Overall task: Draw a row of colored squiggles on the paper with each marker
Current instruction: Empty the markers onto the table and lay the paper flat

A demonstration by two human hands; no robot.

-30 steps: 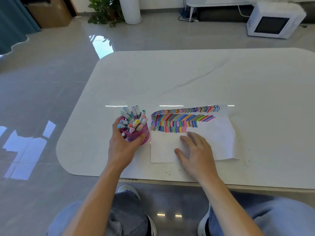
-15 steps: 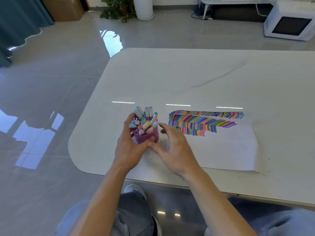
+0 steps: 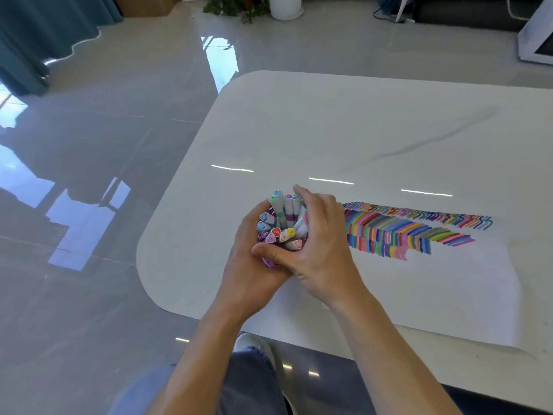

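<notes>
A purple cup (image 3: 268,261) packed with several capped markers (image 3: 288,211) stands on the white table (image 3: 299,121), just left of a white sheet of paper (image 3: 419,283). My left hand (image 3: 247,271) grips the cup from the left and front. My right hand (image 3: 321,244) wraps the bunch from the right, with its fingers curled over the marker tops and its thumb across the cup's front. Which single marker the fingers touch is hidden. Rows of colored squiggles (image 3: 401,232) fill the paper's top part.
The table's near edge (image 3: 329,327) runs just in front of my arms, and its rounded left corner lies to the left of the cup. A potted plant (image 3: 239,7) and a white appliance (image 3: 538,37) stand on the glossy floor beyond.
My right hand left the paper, moved left to the cup and closed over the markers. My left hand kept its hold on the cup. The view shifted left.
</notes>
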